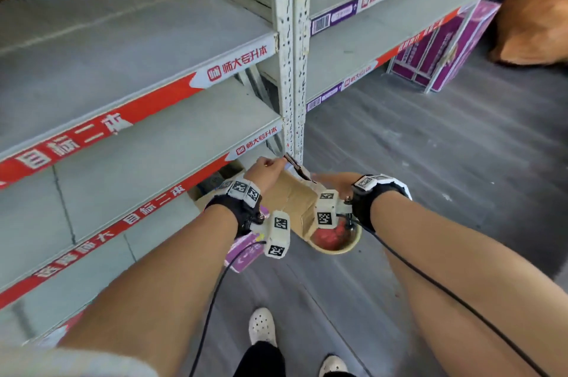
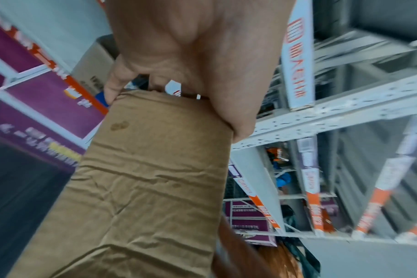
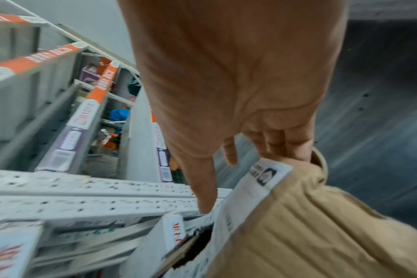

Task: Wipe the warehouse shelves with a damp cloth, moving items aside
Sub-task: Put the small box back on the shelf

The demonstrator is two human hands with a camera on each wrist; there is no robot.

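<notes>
Both hands clamped on cardboard box point(image 1: 292, 195), low, by the bottom shelf point(image 1: 129, 223) near the upright post point(image 1: 290, 69). Left hand point(image 1: 266, 169) curls over the far-left edge, right hand point(image 1: 333, 181) over the right corner. Long axis runs away from the person, far end toward the shelving. Basin point(image 1: 338, 241) just beside it on the floor.

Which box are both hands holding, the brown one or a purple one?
The brown cardboard box, gripped by left hand and right hand; the purple boxes sit untouched.
</notes>
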